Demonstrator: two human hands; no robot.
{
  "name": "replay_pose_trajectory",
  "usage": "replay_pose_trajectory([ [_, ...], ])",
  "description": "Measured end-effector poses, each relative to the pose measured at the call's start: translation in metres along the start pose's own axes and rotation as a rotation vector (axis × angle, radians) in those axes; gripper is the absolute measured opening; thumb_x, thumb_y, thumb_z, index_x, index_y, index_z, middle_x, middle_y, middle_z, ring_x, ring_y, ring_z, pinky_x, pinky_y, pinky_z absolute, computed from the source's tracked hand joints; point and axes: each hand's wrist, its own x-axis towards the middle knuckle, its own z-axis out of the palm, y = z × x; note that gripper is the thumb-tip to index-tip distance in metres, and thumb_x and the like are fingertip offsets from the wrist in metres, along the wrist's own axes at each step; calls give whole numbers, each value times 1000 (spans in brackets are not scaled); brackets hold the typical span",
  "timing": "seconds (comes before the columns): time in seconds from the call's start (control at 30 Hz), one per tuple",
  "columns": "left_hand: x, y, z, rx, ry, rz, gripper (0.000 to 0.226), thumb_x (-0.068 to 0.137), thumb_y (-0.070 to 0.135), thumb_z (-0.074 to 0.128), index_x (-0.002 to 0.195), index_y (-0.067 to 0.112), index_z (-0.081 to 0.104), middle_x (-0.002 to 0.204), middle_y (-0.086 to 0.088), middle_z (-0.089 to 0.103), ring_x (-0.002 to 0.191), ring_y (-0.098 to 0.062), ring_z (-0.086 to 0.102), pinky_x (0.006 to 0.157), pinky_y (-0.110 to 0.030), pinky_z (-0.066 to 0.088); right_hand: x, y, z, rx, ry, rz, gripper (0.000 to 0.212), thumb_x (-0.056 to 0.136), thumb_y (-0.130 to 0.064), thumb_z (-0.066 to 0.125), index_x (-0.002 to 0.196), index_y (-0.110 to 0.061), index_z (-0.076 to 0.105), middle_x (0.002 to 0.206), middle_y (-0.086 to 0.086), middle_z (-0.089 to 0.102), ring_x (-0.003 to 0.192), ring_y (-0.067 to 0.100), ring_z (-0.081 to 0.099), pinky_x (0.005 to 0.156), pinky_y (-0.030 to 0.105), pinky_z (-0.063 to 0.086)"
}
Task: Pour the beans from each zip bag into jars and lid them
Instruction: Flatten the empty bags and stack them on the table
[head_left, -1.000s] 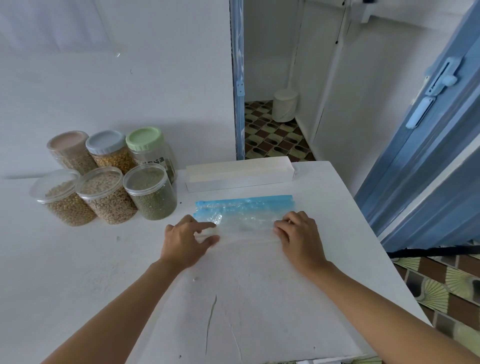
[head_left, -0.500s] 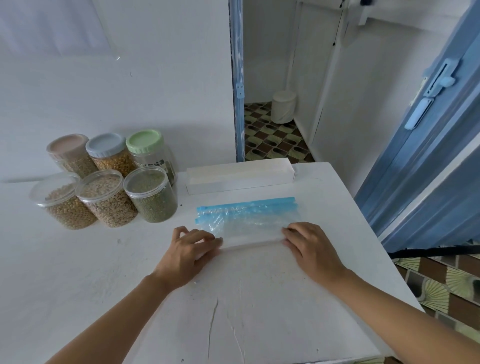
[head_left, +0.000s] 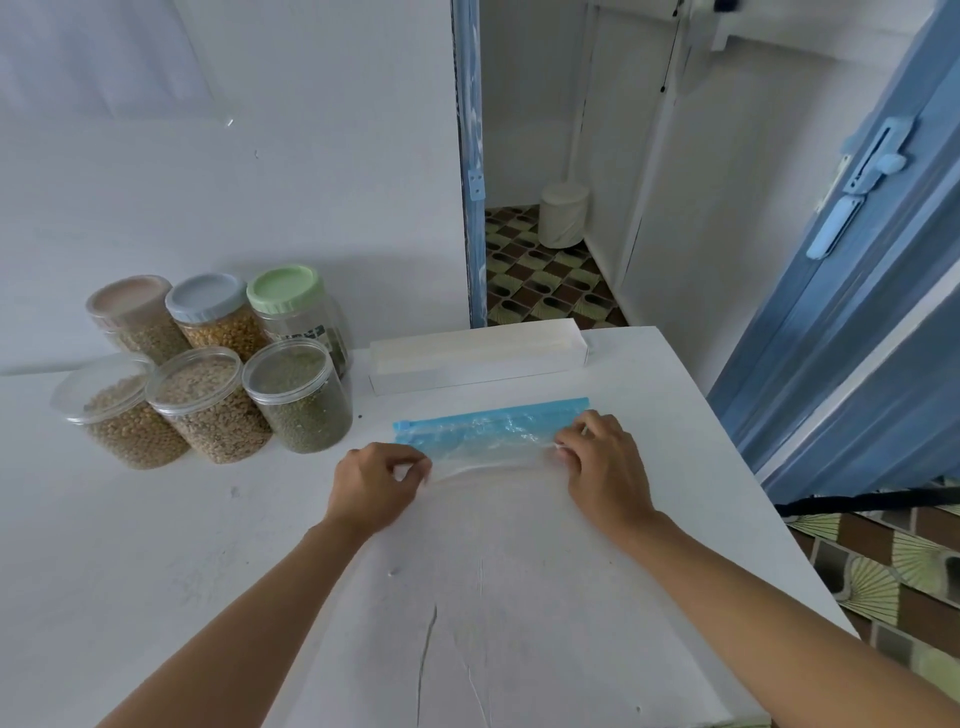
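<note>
1. Well to the left of your left grip (head_left: 376, 486) and farther from you, six jars stand in a cluster on the tabletop (head_left: 519, 597). All are filled with beans or grains and all are lidded. The front three jars (head_left: 208, 410) have clear lids. The back three jars (head_left: 215, 317) have pinkish, grey-blue and green lids.
2. Your left grip is curled, with thumb and fingertips pinching the near left corner of the zip bag (head_left: 493, 436).
3. The zip bag lies flat between your two grips, stretched across from one to the other. It is clear, crinkled and looks empty. A bright blue zip strip runs along the edge farthest from your grips.
4. Just beyond the bag, past both grips, a long white box (head_left: 475, 353) lies parallel to the zip strip and does not touch it.
5. Your right grip (head_left: 605, 467) is also curled. Its fingertips nip the bag's right end just below the blue strip, and the heel of the hand is near the tabletop.
</note>
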Motion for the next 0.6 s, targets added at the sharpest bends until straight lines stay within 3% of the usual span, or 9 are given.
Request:
replay_pose_trajectory([
  [0.13,-6,-1,0,-18,83,31,9,82,28,85,89,31,82,98,7,70,74,-14,64,75,-34,54,-1,5,2,-69,9,-97,13,80,2,77,80,-10,73,74,1,59,71,25,53,62,34,44],
  [0.2,-6,-7,0,67,147,178,12,80,25,87,89,30,81,105,4,63,72,-13,62,73,-36,49,-2,9,2,-91,-22,-138,16,79,4,75,82,-11,70,74,2,56,71,25,51,60,34,43],
  [0.33,-12,-3,11,264,194,536,29,85,3,65,90,28,79,102,3,71,93,-24,64,78,-37,34,-7,18,1,-84,-71,-263,10,85,-1,70,88,-10,68,85,4,57,80,26,54,68,39,48],
  [0.4,-15,-7,14,256,171,586,36,82,-4,60,96,23,80,98,4,74,88,-23,69,79,-35,37,-10,21,-4,-54,-110,-329,5,94,-13,63,94,-9,66,94,4,60,90,26,56,79,39,50],
  [0.47,-18,-11,13,240,152,581,37,86,0,54,101,22,80,99,5,77,85,-20,70,80,-31,39,-10,25,-9,-38,-126,-354,9,96,-16,64,100,-9,67,101,4,63,96,25,57,87,37,51],
  [0.53,-22,-12,8,221,107,558,34,91,15,51,109,23,79,104,7,77,87,-16,70,82,-28,40,-7,27,-9,-30,-125,-352,7,94,-8,67,101,-8,68,100,5,65,95,26,59,84,38,54],
  [0.6,-22,-13,4,169,73,530,25,93,25,61,111,24,78,105,9,77,86,-14,69,84,-25,42,-4,27,-6,-26,-125,-329,9,93,-3,67,100,-8,69,97,5,66,91,27,60,80,39,54],
])
